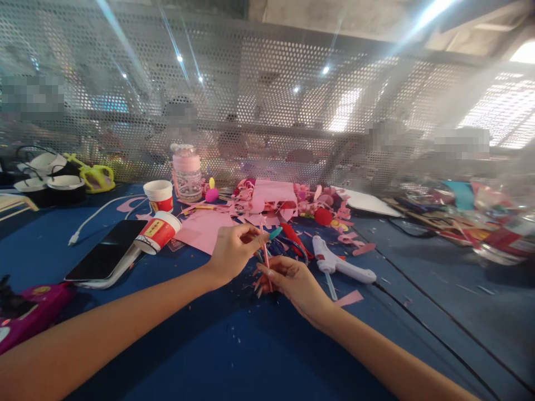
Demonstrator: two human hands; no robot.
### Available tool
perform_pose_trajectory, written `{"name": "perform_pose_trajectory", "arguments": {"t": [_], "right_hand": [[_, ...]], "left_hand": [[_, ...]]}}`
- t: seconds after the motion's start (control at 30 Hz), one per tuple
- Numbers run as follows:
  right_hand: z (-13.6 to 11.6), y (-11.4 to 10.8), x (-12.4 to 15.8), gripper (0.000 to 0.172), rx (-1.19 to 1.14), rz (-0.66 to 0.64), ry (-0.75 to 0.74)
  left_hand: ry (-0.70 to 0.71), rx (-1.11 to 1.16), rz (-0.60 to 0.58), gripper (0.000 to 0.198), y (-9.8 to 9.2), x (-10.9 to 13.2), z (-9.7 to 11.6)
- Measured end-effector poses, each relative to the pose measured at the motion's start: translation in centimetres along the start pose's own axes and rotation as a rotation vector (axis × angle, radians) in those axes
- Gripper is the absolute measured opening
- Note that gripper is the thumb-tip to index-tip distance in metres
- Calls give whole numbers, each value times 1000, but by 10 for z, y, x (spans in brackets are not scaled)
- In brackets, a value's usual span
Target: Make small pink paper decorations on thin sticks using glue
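Both bare forearms met mid-table, right hand [295, 281] and left hand [234, 250] pinching a thin pink paper strip [265, 256] running twelve to six o'clock.

L forearm comes in from lower left, bare, wrist bent slightly down. Left hand [232, 250] curls loosely, fingertips pinched together toward the R hand. R forearm comes in from lower right, bare. Right hand [292, 281] sits just below and beside the L, palm partly up, fingers curled and pinched shut, fingertips close to the L's.
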State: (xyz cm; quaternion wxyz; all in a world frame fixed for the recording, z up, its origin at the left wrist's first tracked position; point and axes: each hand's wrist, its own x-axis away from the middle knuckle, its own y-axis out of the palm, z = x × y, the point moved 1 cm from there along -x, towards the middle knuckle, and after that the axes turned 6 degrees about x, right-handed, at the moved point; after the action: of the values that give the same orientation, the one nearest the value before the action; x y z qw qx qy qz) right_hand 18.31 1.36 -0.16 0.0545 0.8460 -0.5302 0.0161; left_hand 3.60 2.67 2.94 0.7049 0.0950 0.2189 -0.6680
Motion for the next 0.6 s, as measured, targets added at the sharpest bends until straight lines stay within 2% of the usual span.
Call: {"name": "perform_pose_trajectory", "arguments": {"t": [0.27, 0.47, 0.6], "right_hand": [[2, -1, -1, 26, -23, 13, -7], [-5, -2, 1, 32, 79, 57, 29], [-8, -5, 6, 28, 249, 79, -78]], "left_hand": [[18, 11, -13, 22, 2, 2, -1], [-137, 342, -63, 22, 7, -2, -14], [-179, 494, -61, 21, 9, -3, -25]]}}
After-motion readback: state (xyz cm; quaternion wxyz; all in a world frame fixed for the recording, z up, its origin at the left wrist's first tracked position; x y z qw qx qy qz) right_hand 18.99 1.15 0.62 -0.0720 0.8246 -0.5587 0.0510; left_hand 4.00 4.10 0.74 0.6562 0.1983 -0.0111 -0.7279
